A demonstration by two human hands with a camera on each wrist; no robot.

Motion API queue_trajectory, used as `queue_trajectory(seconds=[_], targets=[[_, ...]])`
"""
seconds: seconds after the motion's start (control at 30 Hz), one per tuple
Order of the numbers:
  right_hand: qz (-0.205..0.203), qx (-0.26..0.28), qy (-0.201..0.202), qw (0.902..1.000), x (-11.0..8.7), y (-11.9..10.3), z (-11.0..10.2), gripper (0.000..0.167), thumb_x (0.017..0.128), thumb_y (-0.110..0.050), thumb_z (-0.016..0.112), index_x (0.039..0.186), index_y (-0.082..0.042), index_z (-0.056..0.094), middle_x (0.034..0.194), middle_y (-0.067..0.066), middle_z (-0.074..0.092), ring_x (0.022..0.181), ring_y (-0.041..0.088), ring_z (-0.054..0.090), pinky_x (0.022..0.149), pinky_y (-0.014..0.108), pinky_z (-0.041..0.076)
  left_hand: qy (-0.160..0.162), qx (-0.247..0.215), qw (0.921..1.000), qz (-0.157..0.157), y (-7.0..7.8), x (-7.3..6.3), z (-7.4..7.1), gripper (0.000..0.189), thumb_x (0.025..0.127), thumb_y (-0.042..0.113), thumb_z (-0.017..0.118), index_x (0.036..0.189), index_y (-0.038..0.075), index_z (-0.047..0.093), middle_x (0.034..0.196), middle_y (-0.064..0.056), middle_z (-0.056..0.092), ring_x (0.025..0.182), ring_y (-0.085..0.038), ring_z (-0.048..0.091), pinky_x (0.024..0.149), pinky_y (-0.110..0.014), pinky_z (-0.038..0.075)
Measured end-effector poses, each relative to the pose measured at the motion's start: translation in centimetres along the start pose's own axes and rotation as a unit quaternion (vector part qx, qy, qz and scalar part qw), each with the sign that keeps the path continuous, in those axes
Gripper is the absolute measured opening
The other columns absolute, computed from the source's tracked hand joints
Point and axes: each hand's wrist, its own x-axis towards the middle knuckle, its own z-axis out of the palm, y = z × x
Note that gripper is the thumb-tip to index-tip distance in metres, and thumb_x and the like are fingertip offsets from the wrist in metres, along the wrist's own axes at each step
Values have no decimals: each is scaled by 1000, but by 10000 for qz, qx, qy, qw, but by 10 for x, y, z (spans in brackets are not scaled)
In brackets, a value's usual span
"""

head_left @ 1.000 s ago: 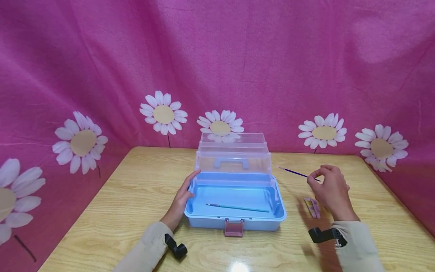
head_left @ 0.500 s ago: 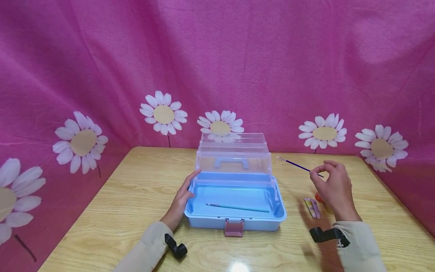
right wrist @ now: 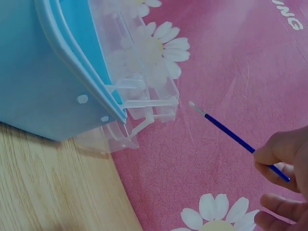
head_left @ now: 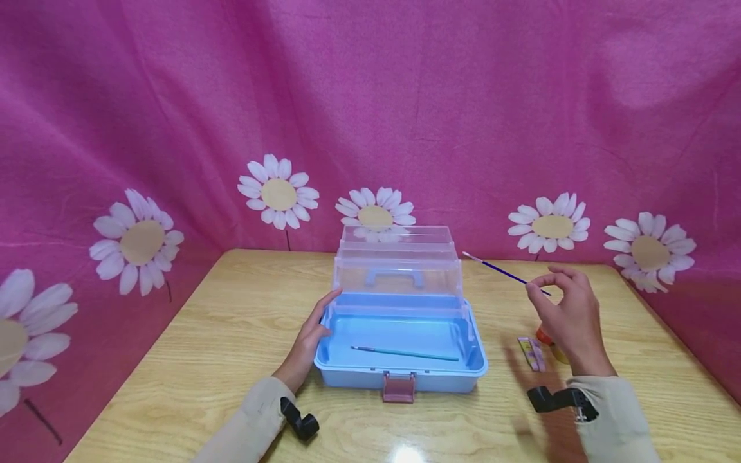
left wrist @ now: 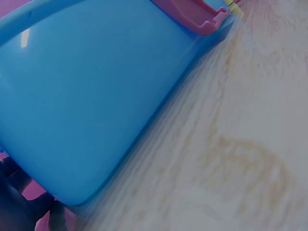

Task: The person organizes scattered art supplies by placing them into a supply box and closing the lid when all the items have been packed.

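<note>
Tabletop (head_left: 231, 321) is cut off below. Right: dark-blue brush (head_left: 503, 272) pinched by right hand (head_left: 570, 318), red object (head_left: 543, 335) partly hidden behind. Lower centre: box (head_left: 350, 379) touched by spread left hand (head_left: 303, 347).

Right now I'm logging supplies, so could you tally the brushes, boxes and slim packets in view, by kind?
Brushes: 2 (blue brush in the right hand, teal brush in the box)
Boxes: 1 (light blue, open)
Slim packets: 2 (yellow-and-purple packet, purple packet)
Total: 5

Magenta daisy-print cloth (head_left: 475, 116) behind a wooden table (head_left: 231, 321)
</note>
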Motion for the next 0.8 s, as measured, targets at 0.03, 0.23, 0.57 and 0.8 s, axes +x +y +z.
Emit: queue_trajectory(seconds=[0.03,0.23,0.57,0.8], targets=[[-52,34,8,10000,0,0,0,24,91,-17,61,98,5,64,137,24,43,127,44,37,102,64,28,5,8,10000,-2,0,0,0,69,89,7,34,146,46,32,155,23,17,145,-12,10,114,-58,6],[-372,294,-150,9988,-1,-3,5,20,90,-16,64,95,3,64,136,22,44,127,43,38,99,65,30,9,9,10000,26,-1,0,-1,70,88,6,34,146,46,32,155,22,17,145,-12,10,114,-57,5],[-753,501,-525,9945,-2,-8,13,14,89,-13,66,90,1,64,135,22,45,127,44,39,98,67,31,-16,-16,10000,0,0,0,0,70,89,5,33,147,45,31,155,23,17,145,-12,10,114,-58,5],[-912,710,-768,9903,-5,-13,17,16,89,-18,67,91,-3,66,135,20,46,126,42,41,96,65,35,-11,9,10000,24,1,-1,0,69,90,5,33,147,44,31,155,24,17,145,-11,10,114,-57,6]])
